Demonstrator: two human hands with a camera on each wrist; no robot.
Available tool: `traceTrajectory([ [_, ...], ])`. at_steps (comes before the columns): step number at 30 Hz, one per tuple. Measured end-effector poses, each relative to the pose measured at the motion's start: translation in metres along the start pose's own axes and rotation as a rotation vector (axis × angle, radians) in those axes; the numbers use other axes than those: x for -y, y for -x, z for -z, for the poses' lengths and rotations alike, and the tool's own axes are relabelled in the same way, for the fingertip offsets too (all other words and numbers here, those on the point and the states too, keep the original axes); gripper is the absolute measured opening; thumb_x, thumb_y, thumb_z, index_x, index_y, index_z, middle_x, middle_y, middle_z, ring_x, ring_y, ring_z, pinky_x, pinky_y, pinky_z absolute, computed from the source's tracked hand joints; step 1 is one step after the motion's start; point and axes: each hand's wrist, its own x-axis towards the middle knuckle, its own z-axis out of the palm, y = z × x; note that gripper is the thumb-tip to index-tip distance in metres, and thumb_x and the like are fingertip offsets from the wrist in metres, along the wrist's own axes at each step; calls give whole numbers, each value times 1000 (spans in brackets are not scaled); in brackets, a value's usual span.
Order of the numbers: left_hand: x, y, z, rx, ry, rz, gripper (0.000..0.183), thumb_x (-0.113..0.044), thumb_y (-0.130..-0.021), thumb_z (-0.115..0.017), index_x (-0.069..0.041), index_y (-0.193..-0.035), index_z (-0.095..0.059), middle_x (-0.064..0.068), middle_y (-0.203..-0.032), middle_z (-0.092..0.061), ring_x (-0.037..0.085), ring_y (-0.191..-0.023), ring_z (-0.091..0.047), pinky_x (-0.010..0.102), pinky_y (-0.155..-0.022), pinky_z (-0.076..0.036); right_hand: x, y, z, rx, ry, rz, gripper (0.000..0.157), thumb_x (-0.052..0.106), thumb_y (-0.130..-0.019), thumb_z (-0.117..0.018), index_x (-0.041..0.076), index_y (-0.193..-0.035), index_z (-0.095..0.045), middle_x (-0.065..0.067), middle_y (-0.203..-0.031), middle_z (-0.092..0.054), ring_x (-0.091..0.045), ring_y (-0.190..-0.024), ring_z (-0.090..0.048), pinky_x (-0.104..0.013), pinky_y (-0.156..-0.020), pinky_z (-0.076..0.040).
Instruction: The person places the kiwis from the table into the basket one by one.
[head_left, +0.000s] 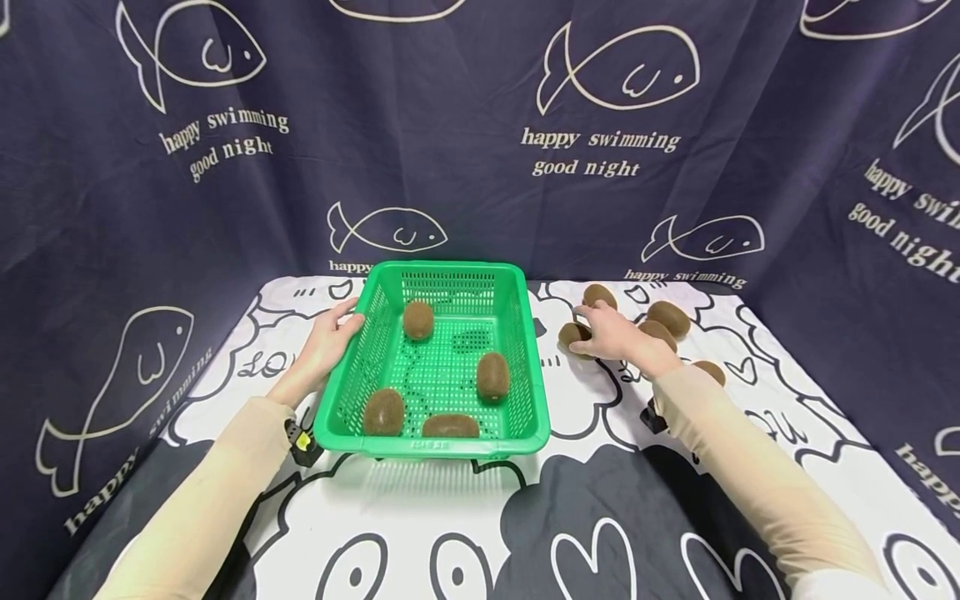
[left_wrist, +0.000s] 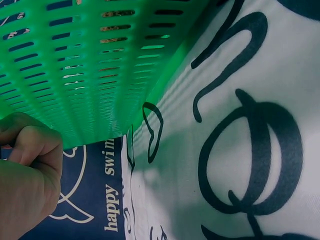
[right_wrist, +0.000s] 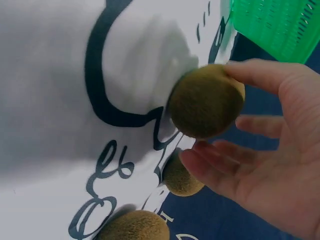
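Observation:
My left hand (head_left: 327,340) grips the left rim of a green plastic basket (head_left: 433,447), its fingers bent at the basket's side in the left wrist view. Several brown kiwis lie inside, among them one kiwi (head_left: 417,320) toward the back and another kiwi (head_left: 492,377) at the right. To the right of the basket, my right hand (head_left: 617,333) reaches over a kiwi (right_wrist: 205,102) on the cloth. The thumb touches this fruit while the other fingers spread around it, with gaps showing in the right wrist view.
Around the right hand lie more loose kiwis: one kiwi (head_left: 600,295) behind it, a kiwi (head_left: 669,317) farther right and a kiwi (head_left: 710,372) by the forearm. A patterned cloth (head_left: 390,517) covers the table. Dark fish-print curtains (head_left: 480,167) hang behind and at both sides.

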Motion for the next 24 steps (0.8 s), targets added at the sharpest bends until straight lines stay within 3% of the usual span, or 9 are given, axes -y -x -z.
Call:
traceTrajectory([
  [3, 3, -2, 0, 0, -4, -4, 54, -26, -104, -40, -13, -154, -24, 33, -123, -55, 11, -75, -68, 32, -69, -64, 0, -1, 1, 34, -24, 90, 71, 18, -74, -76, -9, -134, -49, -31, -120, -58, -40, -106, -55, -52, -90, -51],
  [7, -6, 3, 1, 10, 10, 11, 54, -21, -104, -39, -10, -154, -24, 35, -124, -54, 15, -78, -69, 35, -71, -64, -1, 0, 0, 68, -45, 169, 72, 13, -69, -79, -8, -131, -51, -26, -121, -60, -39, -108, -55, -50, -91, -51],
  [12, -17, 9, -1, 20, 12, 21, 53, -17, -103, -39, -7, -153, -24, 37, -124, -53, 20, -80, -70, 41, -75, -64, -2, 1, 1, 96, -40, 209, 74, 8, -63, -81, -8, -129, -52, -24, -122, -60, -39, -107, -55, -50, -90, -50],
  [18, -3, 1, 1, 9, 15, 13, 54, -24, -104, -40, -13, -154, -24, 34, -124, -55, 17, -79, -70, 37, -72, -64, 1, 1, 1, 143, -25, 239, 81, -2, -59, -78, -7, -134, -48, -24, -122, -60, -38, -108, -56, -50, -95, -50],
  [24, 5, -3, 1, 2, 7, -4, 55, -27, -104, -40, -15, -154, -23, 34, -123, -55, 9, -73, -67, 32, -69, -64, 3, 1, 0, 100, -35, 263, 76, -4, -54, -78, -5, -126, -53, -18, -108, -65, -30, -93, -58, -44, -85, -52],
])
